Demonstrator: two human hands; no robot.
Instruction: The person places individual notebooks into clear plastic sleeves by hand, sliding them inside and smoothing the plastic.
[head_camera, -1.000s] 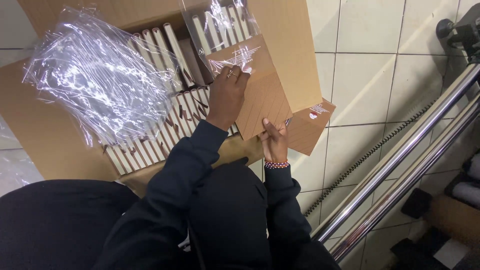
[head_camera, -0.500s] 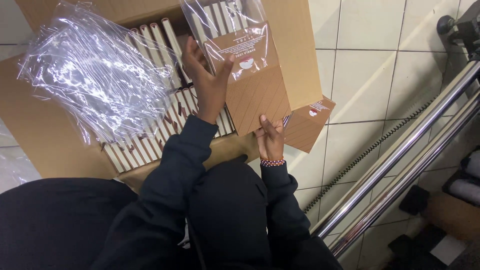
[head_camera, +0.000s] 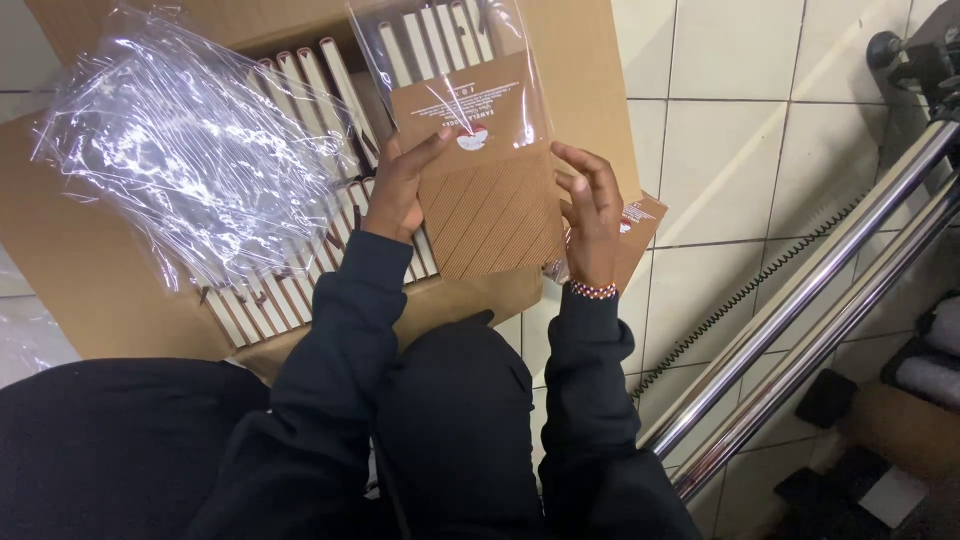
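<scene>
My left hand (head_camera: 398, 182) grips the left edge of a brown ribbed notebook (head_camera: 490, 205), thumb across its cover. The notebook's upper half sits inside a clear plastic sleeve (head_camera: 450, 60). My right hand (head_camera: 590, 205) touches the notebook's right edge with fingers curled. Behind the notebook lies an open cardboard box (head_camera: 90, 290) filled with rows of similar brown notebooks (head_camera: 290, 290) standing on edge.
A crumpled heap of clear plastic sleeves (head_camera: 190, 160) rests on the box's left half. Another brown notebook (head_camera: 635, 235) pokes out behind my right hand. Two shiny metal rails (head_camera: 800, 330) and a coiled black cable (head_camera: 740, 300) cross the white tiled floor at right.
The notebook has been lifted and turned upright in front of me. My right hand moved up from the lower notebook to the held one's right edge; the sleeve now covers its top.
</scene>
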